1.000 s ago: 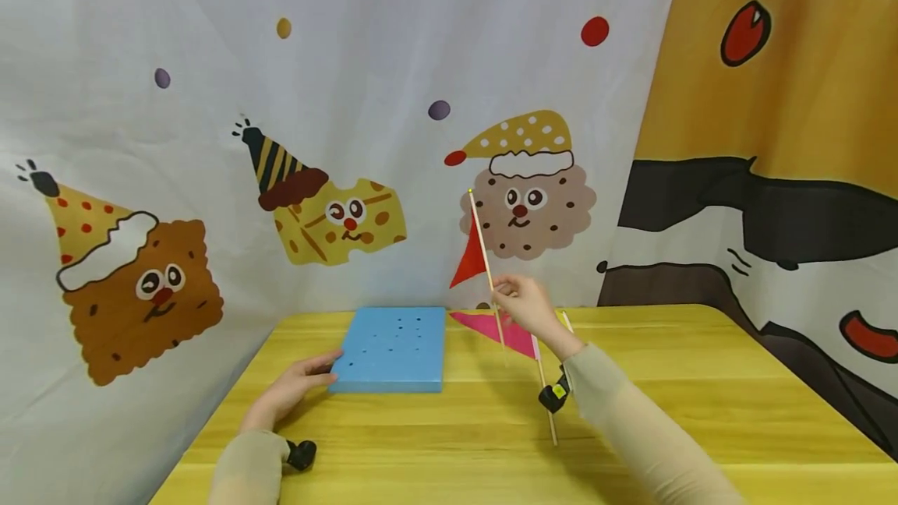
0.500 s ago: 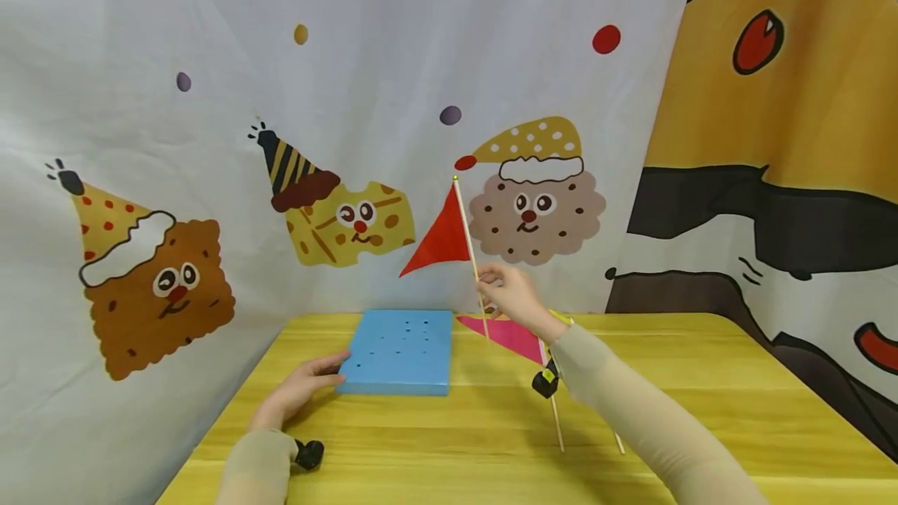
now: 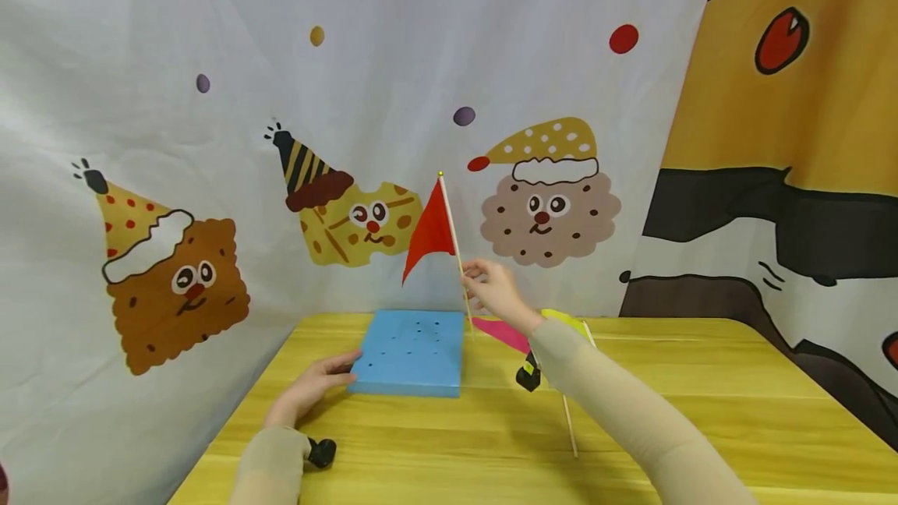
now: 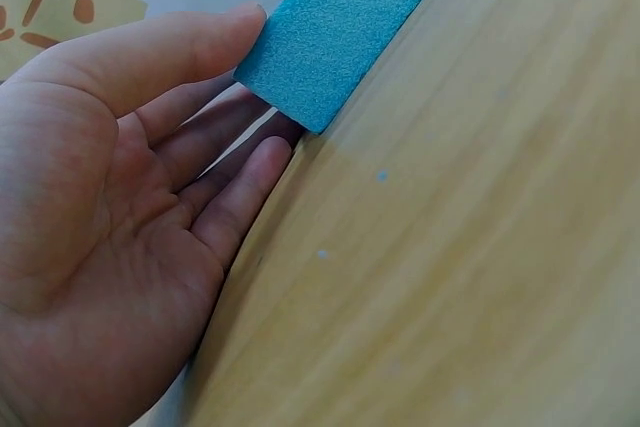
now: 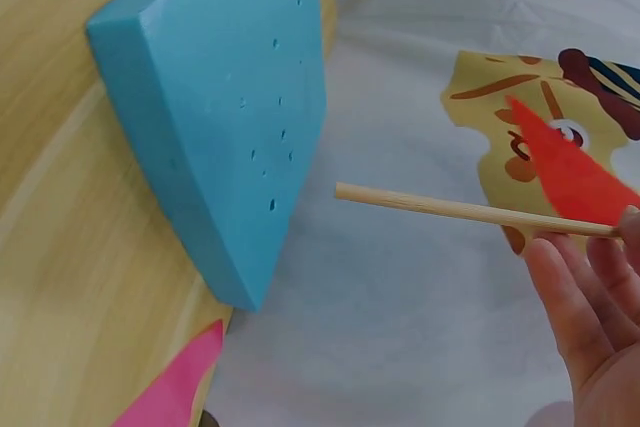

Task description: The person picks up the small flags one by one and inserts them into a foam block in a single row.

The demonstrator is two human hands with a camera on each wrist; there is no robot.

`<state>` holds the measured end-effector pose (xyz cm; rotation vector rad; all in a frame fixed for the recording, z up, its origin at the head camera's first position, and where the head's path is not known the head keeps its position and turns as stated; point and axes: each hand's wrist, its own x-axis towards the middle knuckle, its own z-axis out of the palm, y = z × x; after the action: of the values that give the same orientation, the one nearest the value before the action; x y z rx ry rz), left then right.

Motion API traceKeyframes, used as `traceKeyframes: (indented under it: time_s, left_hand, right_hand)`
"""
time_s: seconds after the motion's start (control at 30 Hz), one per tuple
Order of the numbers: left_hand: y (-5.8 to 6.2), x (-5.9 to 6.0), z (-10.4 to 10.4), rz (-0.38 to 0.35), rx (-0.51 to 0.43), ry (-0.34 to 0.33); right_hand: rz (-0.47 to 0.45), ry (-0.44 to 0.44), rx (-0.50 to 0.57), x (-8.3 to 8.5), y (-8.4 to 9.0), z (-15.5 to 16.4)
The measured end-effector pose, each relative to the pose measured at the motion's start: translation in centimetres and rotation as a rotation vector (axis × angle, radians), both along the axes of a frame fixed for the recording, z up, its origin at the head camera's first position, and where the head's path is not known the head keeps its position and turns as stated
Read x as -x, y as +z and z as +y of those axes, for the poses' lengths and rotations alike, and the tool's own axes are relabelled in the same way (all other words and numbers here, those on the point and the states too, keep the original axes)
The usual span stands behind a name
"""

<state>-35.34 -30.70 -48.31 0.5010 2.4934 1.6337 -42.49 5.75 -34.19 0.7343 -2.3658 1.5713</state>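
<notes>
My right hand (image 3: 496, 291) pinches the thin wooden stick of a red triangular flag (image 3: 433, 224), held up in the air near the right back corner of a blue foam block (image 3: 410, 376). The stick's bare lower end (image 5: 400, 199) points toward the block in the right wrist view, apart from it. Small holes dot the block's top. At the block's left front corner rests my left hand (image 3: 316, 384), thumb touching the corner and fingers (image 4: 245, 182) extended along the side.
On the wooden table (image 3: 393, 443) lie a pink flag (image 3: 500, 331) and a yellow flag (image 3: 557, 316), partly hidden behind my right forearm. Behind the table hangs a curtain (image 3: 393, 37) printed with cartoon snacks.
My right hand has carried the red flag leftward toward the block, and its cloth has swung more into view. My left hand stays at the block. The head view has shifted slightly.
</notes>
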Motion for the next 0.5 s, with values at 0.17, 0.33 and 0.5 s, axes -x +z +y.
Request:
traceKeyframes:
  time_s: [0.17, 0.33, 0.5]
  left_hand:
    - [0.0, 0.1, 0.0, -0.004, 0.0, 0.01]
    - [0.1, -0.1, 0.1, -0.001, 0.007, 0.024]
    - [0.3, -0.2, 0.2, -0.001, 0.008, 0.027]
  right_hand:
    - [0.035, 0.009, 0.0, 0.4, 0.5, -1.4]
    - [0.052, 0.013, 0.005, 0.7, 0.8, -2.7]
    - [0.078, -0.001, -0.013, 1.2, 0.6, -3.8]
